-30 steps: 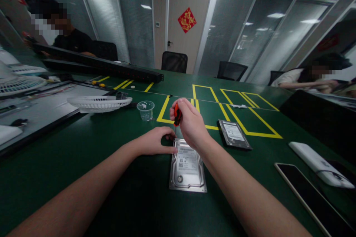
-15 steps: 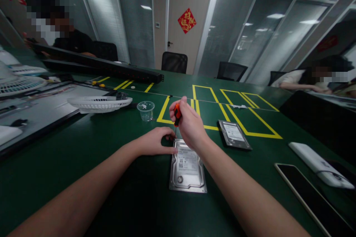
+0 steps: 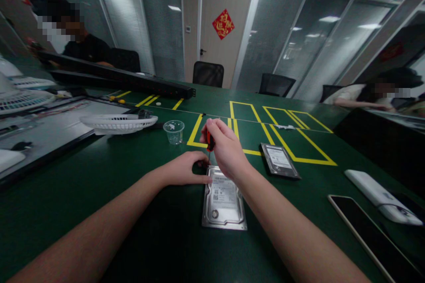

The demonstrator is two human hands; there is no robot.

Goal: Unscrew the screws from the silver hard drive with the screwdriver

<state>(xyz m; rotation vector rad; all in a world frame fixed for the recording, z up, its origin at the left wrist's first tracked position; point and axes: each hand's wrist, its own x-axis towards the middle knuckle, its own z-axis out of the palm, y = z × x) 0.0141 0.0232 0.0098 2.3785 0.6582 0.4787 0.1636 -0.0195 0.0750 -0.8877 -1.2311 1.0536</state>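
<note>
A silver hard drive [image 3: 226,203] lies flat on the green table, label up. My left hand [image 3: 186,169] grips its far left corner, the thumb on the label's edge and the fingers curled beyond the corner. In my right hand [image 3: 226,146] is an orange and black screwdriver [image 3: 210,141], held nearly upright with my fist around the handle. Its shaft points down at the same corner of the drive; the tip and any screw there are too small to make out. A second hard drive [image 3: 279,160] rests to the right, apart from my hands.
A clear plastic cup [image 3: 174,132] with small white bits stands left of my hands, near a white fan grille [image 3: 119,124]. On the right lie a phone [image 3: 368,234] and a white device [image 3: 381,196]. Yellow tape [image 3: 312,160] marks the table. Two people sit at its far sides.
The screwdriver handle has turned a little in my right hand, and my right fingers have shifted slightly around it. My left hand and the hard drive have stayed in place.
</note>
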